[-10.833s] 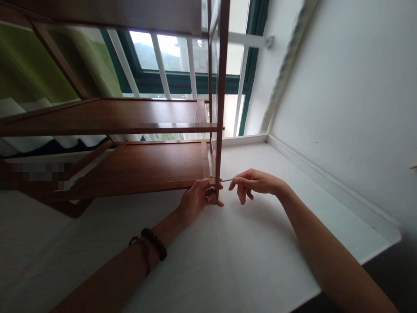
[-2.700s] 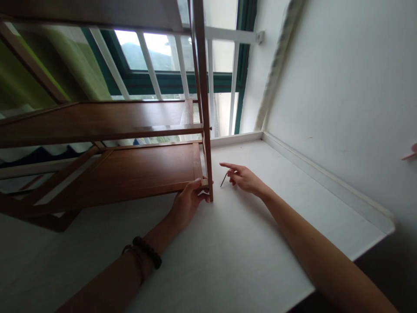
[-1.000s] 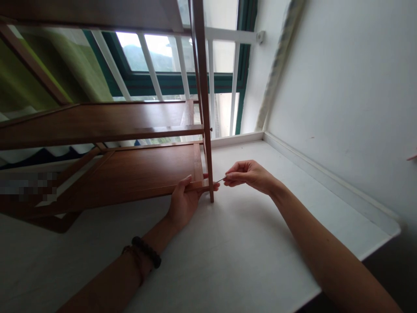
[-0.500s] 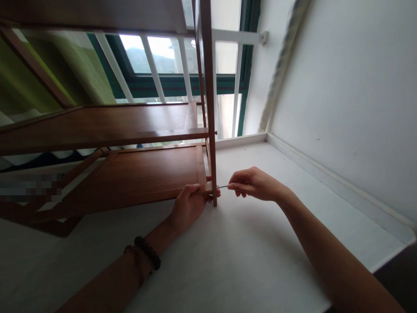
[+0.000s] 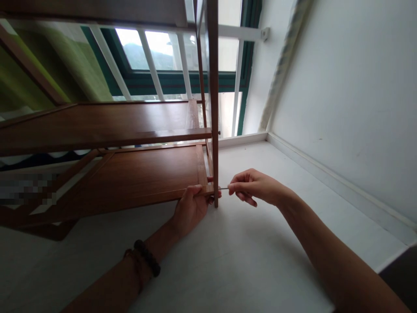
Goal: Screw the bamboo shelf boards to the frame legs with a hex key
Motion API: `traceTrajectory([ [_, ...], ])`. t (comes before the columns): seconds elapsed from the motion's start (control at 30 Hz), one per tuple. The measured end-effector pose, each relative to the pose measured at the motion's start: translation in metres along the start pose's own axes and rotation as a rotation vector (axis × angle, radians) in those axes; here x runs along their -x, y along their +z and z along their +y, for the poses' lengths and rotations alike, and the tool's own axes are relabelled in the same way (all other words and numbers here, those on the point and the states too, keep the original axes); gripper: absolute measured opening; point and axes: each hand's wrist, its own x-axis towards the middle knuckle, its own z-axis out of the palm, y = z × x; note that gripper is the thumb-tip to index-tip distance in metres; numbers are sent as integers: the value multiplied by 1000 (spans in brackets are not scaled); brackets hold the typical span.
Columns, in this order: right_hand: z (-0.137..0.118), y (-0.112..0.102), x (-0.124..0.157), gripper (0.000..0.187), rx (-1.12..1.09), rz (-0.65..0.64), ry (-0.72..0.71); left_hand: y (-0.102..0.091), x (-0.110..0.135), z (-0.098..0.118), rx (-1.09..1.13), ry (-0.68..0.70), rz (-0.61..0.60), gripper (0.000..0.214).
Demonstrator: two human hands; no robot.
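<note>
A brown wooden shelf rack (image 5: 153, 174) fills the left side of the head view. My left hand (image 5: 192, 211) is closed around the front right corner of its lowest shelf, thumb on top and fingertips showing past the upright post (image 5: 214, 108). My right hand (image 5: 254, 187) pinches a thin metal rod that looks like a hex key (image 5: 223, 188) between thumb and forefinger, its other fingers loosely curled. The rod runs level to the outer side of the post near its foot. Where its tip meets the post is too small to make out.
The rack stands on a pale surface (image 5: 228, 261) with a raised edge along the wall (image 5: 352, 87) at right. Behind the rack are white bars (image 5: 151, 65), a green-framed window and a green curtain (image 5: 65, 61). A small dark knob (image 5: 219, 133) sticks out higher on the post.
The rack's post and my left hand sit slightly further right in view. The lower fingers of my right hand have spread downward while its pinch on the rod holds.
</note>
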Motion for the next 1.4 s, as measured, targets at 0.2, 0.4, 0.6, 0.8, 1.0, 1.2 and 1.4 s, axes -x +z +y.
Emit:
traceTrajectory([
  [0.2, 4, -2, -4, 27, -122, 19, 31, -2, -1, 0, 3, -8, -11, 35],
  [0.4, -2, -12, 7, 30, -76, -97, -93, -1, 1, 1, -14, 1, -8, 32],
  [0.6, 0, -16, 7, 32, -71, -74, -139, 0, 1, 1, -17, 2, 4, 31],
  [0.8, 3, -11, 1, 25, -156, 1, -199, -1, 0, 2, 16, -15, 16, 31],
  [1.0, 3, -8, -1, 24, -168, 41, -228, -1, -1, 2, 22, -15, 28, 30],
  [1.2, 5, -9, -1, 22, -184, 40, -242, -2, -1, 2, 26, -16, 21, 31],
  [1.4, 9, -11, -4, 21, -188, 26, -242, -1, -1, 2, 28, -16, 19, 32],
])
